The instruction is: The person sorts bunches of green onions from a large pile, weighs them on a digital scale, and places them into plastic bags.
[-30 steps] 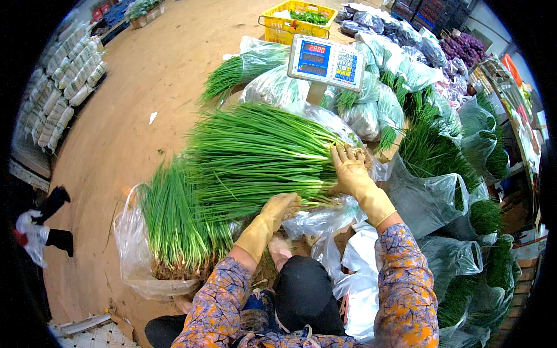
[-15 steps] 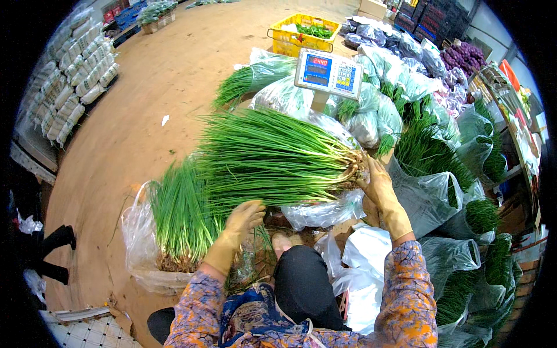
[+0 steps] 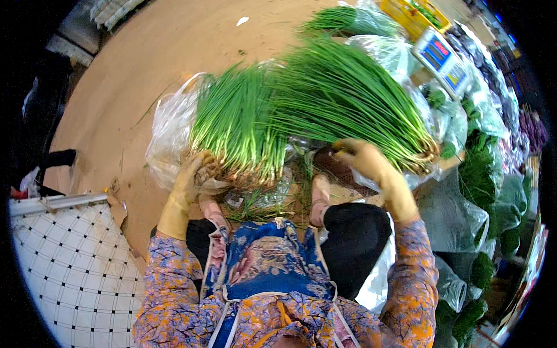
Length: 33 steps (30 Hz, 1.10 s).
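Inside the clear plastic bag (image 3: 166, 136) lie green onions (image 3: 235, 119).

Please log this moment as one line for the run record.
left hand: at roots of left greens, grip unclear | right hand: near right greens, grip unclear | scale: beyond right greens

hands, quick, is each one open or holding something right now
Left hand: at the roots of the left green onions; cannot tell if closed.
Right hand: looks partly open, nothing seen in its grip.
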Each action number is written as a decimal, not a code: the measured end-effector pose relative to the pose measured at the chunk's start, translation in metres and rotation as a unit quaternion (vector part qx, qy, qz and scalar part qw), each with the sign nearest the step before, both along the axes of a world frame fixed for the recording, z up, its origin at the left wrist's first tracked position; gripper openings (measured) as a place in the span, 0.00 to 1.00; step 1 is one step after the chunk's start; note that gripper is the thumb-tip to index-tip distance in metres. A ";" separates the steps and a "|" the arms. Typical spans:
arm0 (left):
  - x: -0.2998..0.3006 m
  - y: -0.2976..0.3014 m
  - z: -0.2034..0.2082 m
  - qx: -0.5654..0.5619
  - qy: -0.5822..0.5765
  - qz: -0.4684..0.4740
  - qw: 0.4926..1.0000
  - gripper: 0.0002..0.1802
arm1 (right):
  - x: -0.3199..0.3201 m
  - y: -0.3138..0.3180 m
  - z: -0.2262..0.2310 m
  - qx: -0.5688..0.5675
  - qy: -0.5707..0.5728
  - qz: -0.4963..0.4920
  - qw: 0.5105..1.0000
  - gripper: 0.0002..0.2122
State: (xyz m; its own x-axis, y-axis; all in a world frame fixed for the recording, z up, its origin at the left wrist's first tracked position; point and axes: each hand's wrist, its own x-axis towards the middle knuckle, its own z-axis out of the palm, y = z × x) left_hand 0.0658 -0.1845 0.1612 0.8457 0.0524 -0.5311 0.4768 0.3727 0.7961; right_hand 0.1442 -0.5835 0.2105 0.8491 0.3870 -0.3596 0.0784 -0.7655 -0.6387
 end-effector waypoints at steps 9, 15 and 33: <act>0.017 -0.004 0.016 0.136 -0.058 -0.004 0.989 0.18 | -0.011 0.132 -0.300 -0.031 0.236 -0.299 0.924 0.27; -0.002 0.043 0.004 0.197 -0.020 0.005 0.980 0.18 | -0.012 0.185 -0.328 -0.154 0.215 -0.290 0.920 0.34; -0.008 0.026 0.003 0.138 -0.066 -0.026 0.988 0.19 | -0.030 0.170 -0.200 0.397 0.453 -0.472 0.644 0.15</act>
State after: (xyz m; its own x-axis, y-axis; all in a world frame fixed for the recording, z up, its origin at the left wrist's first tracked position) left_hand 0.0576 -0.1589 0.1639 0.9118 0.1353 -0.3878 0.3751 0.1103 0.9204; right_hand 0.1143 -0.4135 0.0103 0.4213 0.2203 -0.8798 -0.8628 0.3962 -0.3140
